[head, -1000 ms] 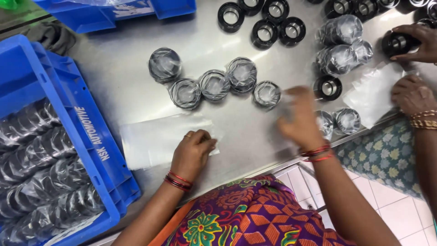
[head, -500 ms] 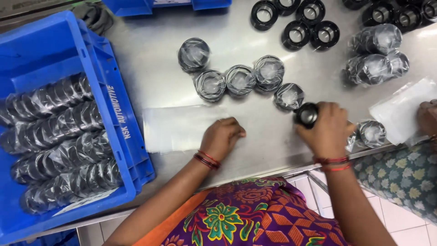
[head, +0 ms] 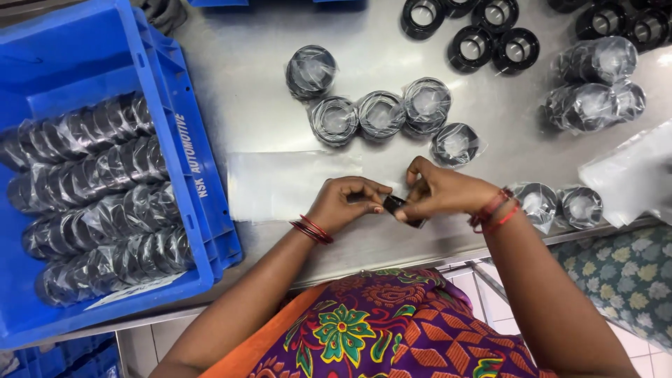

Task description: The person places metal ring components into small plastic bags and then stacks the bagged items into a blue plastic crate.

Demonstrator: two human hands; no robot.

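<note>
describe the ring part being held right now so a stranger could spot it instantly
Start at the steel table, near its front edge, where both hands meet. The black ring sits between the left hand and right hand. Unlike the wrapped rings behind it, it is bare.

Bright, even daylight-like light, seemingly from above and the far side. Broad soft glare across the far part of the steel table (head: 245, 91); small hot sparkles on the plastic-wrapped rings (head: 381, 112) and on the wrapped rows in the blue crate (head: 189, 231) at left. Short, soft shadows under the left hand (head: 346, 203) and right hand (head: 441, 192). Sharp focus at centre, slight softness at the fingertips, perhaps motion blur. Mild wide-angle bending toward the edges. Dark unwrapped rings (head: 483, 45) at far right losing detail.
</note>
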